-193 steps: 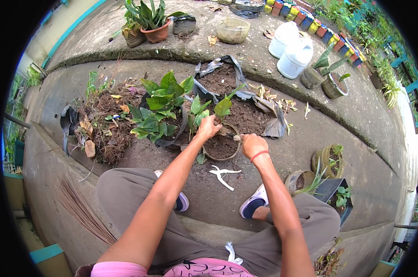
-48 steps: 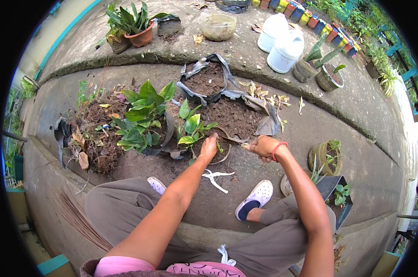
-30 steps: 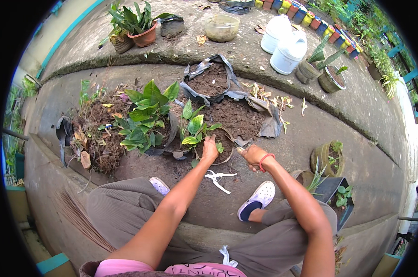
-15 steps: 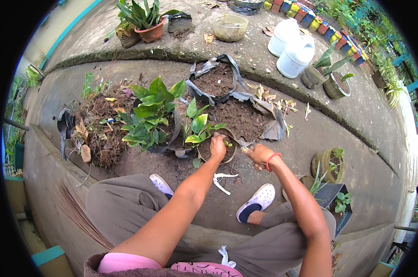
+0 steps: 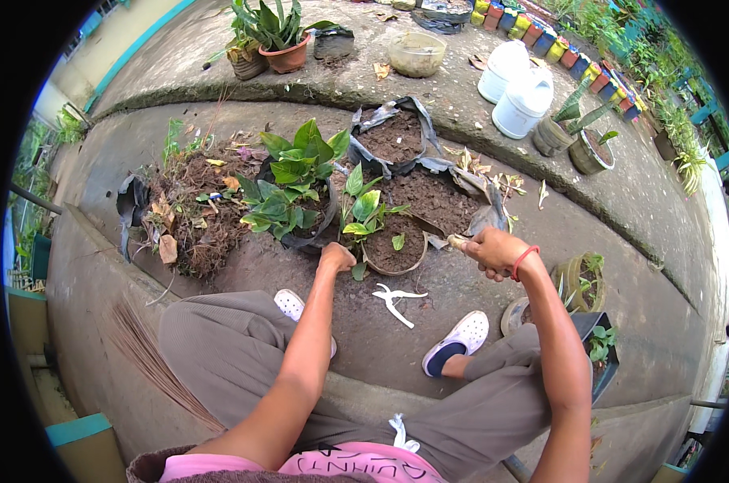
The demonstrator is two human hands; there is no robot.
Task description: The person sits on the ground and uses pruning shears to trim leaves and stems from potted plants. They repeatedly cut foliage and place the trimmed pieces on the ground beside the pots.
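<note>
My right hand (image 5: 497, 251) is closed round the pale handle of a hand trowel (image 5: 435, 238). Its metal blade slants toward the right rim of a round soil-filled pot (image 5: 393, 262). A small green sprig (image 5: 398, 241) stands in that pot's soil. Left of the pot, my left hand (image 5: 336, 258) has its fingers curled in; whatever they may hold is hidden. Just beyond that hand is a leafy green plant (image 5: 292, 181) in a black bag. A variegated plant (image 5: 364, 205) rises between the bag and the pot. Torn bags of brown soil (image 5: 429, 201) lie open behind the pot.
White-handled pruning shears (image 5: 397, 304) lie on the concrete near my feet. A heap of roots and dry leaves (image 5: 199, 217) sits at left. White jugs (image 5: 524, 105) and a plastic bowl (image 5: 417, 55) stand on the raised ledge. Potted plants (image 5: 580, 282) are at right.
My left hand has come out of the round pot and moved left, beside it. The trowel's blade now shows by the pot's right rim, and the sprig is uncovered. The view has shifted slightly.
</note>
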